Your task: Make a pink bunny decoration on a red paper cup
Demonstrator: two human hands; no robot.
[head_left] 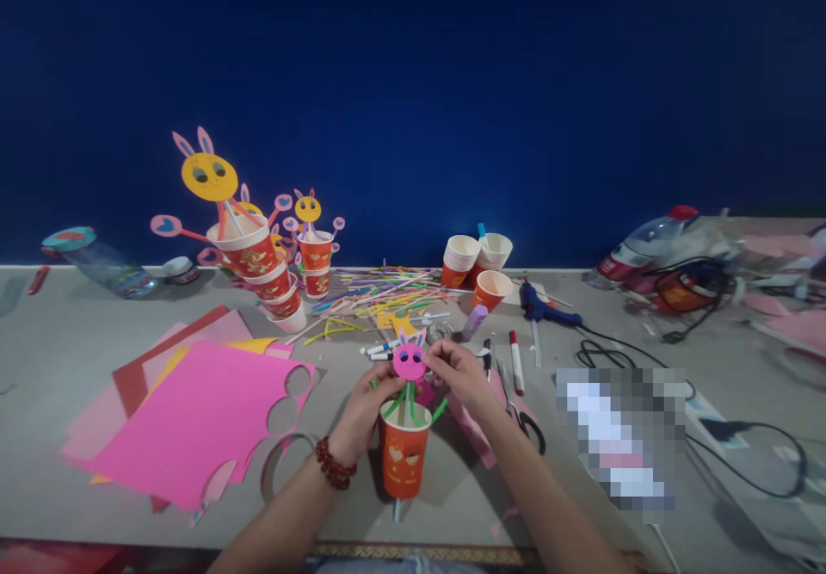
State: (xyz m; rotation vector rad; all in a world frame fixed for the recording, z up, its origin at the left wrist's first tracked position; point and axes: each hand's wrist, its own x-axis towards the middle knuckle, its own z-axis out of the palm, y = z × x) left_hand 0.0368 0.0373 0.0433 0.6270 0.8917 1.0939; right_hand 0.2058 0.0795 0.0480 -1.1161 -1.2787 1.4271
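Over the counter (465, 529)'s front edge, a magenta rabbit face (409, 364) tops a red paper cup (404, 464); the left hand (365, 410) grips the face's lower left, the right hand (461, 376) pinches its right edge. Ears and eyes are on; the green straws (440, 410) seem to lack the heart paddles of the rabbit cups (245, 251) at back left. Scissors (532, 430) crowd the right forearm; cut magenta paper (200, 419) covers the left side; a glue gun (548, 310) lies toward the back.

Dim, soft light, shadowy blue wall (413, 109), blurred side edges, pixelated patch (619, 445) at right
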